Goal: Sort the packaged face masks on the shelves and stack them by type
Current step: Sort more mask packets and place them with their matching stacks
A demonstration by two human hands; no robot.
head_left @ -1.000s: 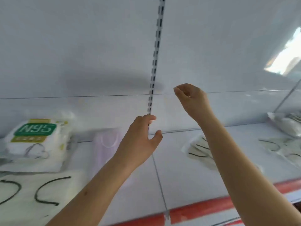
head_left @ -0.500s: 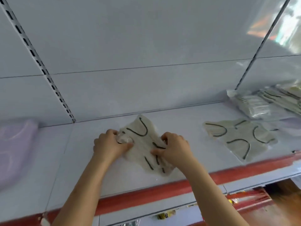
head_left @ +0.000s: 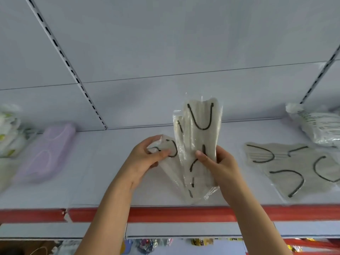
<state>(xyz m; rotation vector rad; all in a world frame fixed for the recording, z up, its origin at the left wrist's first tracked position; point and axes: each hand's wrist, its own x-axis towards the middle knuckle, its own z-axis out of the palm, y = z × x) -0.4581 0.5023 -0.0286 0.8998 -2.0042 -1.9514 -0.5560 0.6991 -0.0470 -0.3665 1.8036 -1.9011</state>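
Centre of the frame, above the white shelf with the red front strip [head_left: 165, 214]: fanned clear-wrapped beige face masks with black ear loops [head_left: 199, 144], lifted upright. Left hand [head_left: 145, 159] pinching the lower-left pack, thumb over plastic. Right hand [head_left: 219, 164] curled round the taller packs. Right of the frame: loose beige masks lying flat [head_left: 294, 166]. Left: lilac mask pack [head_left: 46, 153].
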